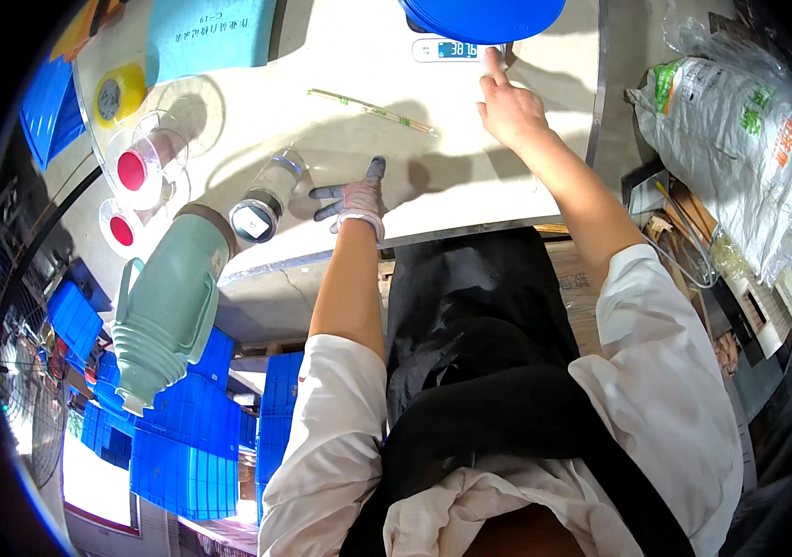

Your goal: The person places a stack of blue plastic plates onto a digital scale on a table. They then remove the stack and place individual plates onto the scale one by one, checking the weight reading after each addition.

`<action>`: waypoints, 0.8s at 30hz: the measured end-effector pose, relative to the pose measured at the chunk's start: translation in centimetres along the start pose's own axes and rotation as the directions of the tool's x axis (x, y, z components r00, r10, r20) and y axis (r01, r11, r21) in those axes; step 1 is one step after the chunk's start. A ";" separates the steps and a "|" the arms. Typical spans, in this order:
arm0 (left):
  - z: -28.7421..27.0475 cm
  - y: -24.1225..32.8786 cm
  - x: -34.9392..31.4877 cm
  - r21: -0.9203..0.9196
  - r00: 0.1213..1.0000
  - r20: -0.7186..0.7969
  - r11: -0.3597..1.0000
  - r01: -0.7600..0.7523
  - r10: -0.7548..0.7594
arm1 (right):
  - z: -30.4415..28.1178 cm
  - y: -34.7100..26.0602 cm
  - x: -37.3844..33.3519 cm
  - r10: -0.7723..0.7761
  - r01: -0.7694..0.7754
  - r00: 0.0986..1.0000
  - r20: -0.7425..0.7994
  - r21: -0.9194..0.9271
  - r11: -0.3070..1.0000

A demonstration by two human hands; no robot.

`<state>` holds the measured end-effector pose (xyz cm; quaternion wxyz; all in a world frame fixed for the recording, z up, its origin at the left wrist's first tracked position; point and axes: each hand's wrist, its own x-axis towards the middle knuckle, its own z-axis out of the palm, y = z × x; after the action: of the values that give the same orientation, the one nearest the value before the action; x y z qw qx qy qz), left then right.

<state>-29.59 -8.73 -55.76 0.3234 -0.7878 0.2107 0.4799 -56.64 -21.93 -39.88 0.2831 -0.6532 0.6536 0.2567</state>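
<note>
At the top of the frame, right of centre, a weighing scale (484, 52) carries a round, smooth blue pan (484, 13); its white, rounded panel houses a rectangular digital display. The person's bare right hand (515, 104) extends its index finger to the panel's right end; the other fingers are curled, and whether they enclose anything cannot be told. The left hand (359, 199), in a thin knit glove with grey fingertips, rests with fingers spread at the near edge of the pale, flat tabletop (321, 130), well apart from the right. Between hands and scale, left of the scale, lies a slender stick (373, 111) with green markings. Left of the glove are a transparent cylindrical bottle (277, 178), dark-collared, and a ribbed, matte green flask (166, 295).
</note>
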 end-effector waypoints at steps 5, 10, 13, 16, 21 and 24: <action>-0.3 0.1 -0.7 0.017 0.999 -0.041 0.999 0.029 -0.028 | 0.0 -0.8 0.3 -0.012 0.014 1.000 0.018 -0.070 0.997; -0.7 -0.2 -1.9 0.004 0.987 -0.119 0.994 0.110 -0.109 | -0.7 -1.6 0.8 -0.002 0.003 1.000 0.021 -0.065 0.998; -1.1 -0.3 -3.4 -0.150 0.970 -0.176 0.979 0.139 -0.165 | -1.3 -1.2 0.8 -0.017 0.017 1.000 0.009 -0.021 1.000; -4.1 1.2 -12.1 -0.477 0.949 -0.242 0.876 0.063 -0.200 | -2.2 0.0 -0.4 -0.007 0.007 0.999 0.033 0.000 1.000; -2.8 -4.0 -12.7 -0.577 0.883 -0.425 0.692 -0.434 0.199 | -0.1 2.2 -1.3 0.001 0.079 0.972 -0.236 0.332 0.940; -6.1 -0.2 -20.6 -0.856 0.882 -0.164 0.380 -0.350 0.442 | 2.3 6.5 0.8 0.302 -0.050 0.934 -0.190 0.767 0.639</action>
<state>-34.96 -12.48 -35.27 -0.2327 -0.7439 0.1065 0.6174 -63.07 -20.83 -42.31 0.3978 -0.4405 0.7969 -0.1124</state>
